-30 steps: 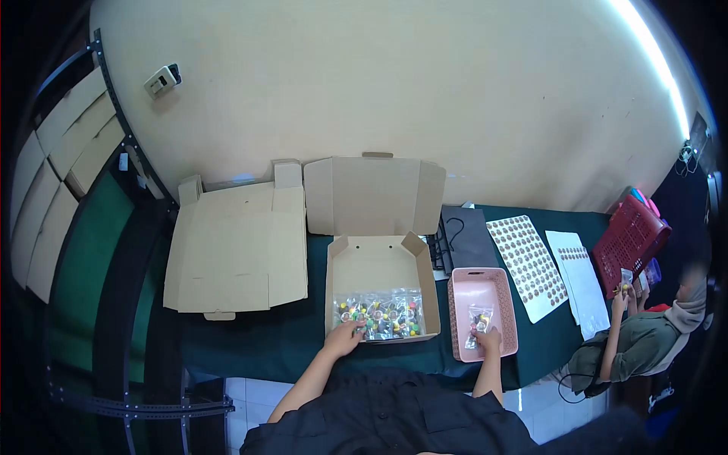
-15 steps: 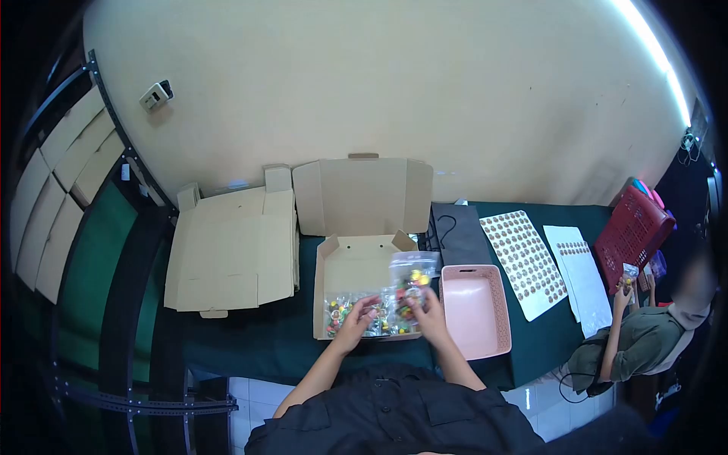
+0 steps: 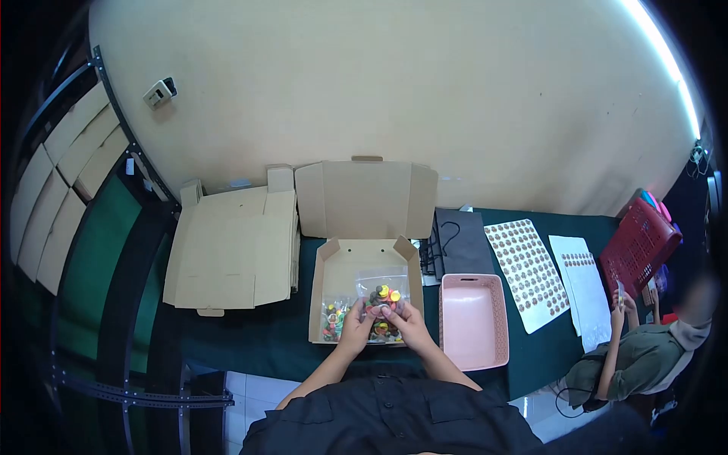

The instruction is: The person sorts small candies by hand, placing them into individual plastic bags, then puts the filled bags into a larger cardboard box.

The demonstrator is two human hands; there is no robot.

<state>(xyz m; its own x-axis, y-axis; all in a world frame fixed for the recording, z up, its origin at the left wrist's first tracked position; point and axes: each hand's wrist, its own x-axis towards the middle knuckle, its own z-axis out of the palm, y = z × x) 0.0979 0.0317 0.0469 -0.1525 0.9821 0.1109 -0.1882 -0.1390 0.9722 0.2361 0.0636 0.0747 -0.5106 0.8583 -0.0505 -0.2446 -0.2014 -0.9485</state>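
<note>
Both of my hands grip a clear plastic bag (image 3: 383,282) of small red, yellow and dark pieces over the open cardboard box (image 3: 315,296). My left hand (image 3: 356,327) is closed on the bag's left side, my right hand (image 3: 410,326) on its right side. What the pieces are is too small to tell. More clear bags of colorful pieces (image 3: 332,317) lie in the front of the box, partly hidden by my hands. The box's lid (image 3: 365,199) stands raised against the wall.
Flattened cardboard boxes (image 3: 220,250) are stacked at left. To the right are a pink basket (image 3: 473,362), a dark paper bag (image 3: 461,243), sticker sheets (image 3: 527,274) and a red basket (image 3: 641,243). Another person (image 3: 637,360) at far right handles a small packet.
The bag has moved left and lower, from my right hand to between both hands. My hands have come closer together. The other person's hands have drawn together around the packet.
</note>
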